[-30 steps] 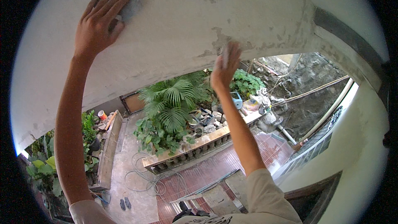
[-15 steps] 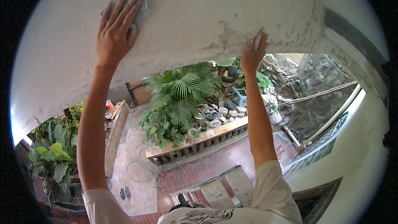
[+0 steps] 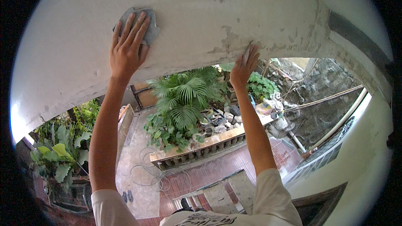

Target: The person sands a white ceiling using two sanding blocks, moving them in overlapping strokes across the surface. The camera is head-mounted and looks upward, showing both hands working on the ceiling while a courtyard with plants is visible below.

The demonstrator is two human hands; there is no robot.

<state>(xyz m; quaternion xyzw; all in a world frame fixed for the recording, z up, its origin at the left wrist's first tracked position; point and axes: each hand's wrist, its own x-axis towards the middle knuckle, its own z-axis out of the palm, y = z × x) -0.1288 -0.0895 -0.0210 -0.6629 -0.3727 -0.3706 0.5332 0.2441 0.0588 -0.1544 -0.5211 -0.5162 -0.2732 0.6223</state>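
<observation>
My left hand (image 3: 127,52) lies with fingers stretched over a crumpled grey-blue cloth (image 3: 151,27), pressing it against the pale plastered surface (image 3: 184,25) above. The cloth shows around the fingertips and beside the thumb. Lower and to the right, my right hand (image 3: 243,68) rests its extended fingers at the lower edge of the same surface, near darker patches (image 3: 228,37). Grey marks show on those fingers, and no held thing can be made out there. Both arms are raised.
Far below are wooden planks (image 3: 222,199), a coiled hose (image 3: 159,180) and a pair of dark slippers (image 3: 127,196). A balustrade (image 3: 201,148) borders palm plants (image 3: 184,96) and rubble. At right, a pipe (image 3: 335,132) runs beside a pale wall (image 3: 351,171).
My left hand and the cloth have moved down and to the right across the plaster. My right hand has shifted left and slightly down along the edge. The view has also shifted slightly.
</observation>
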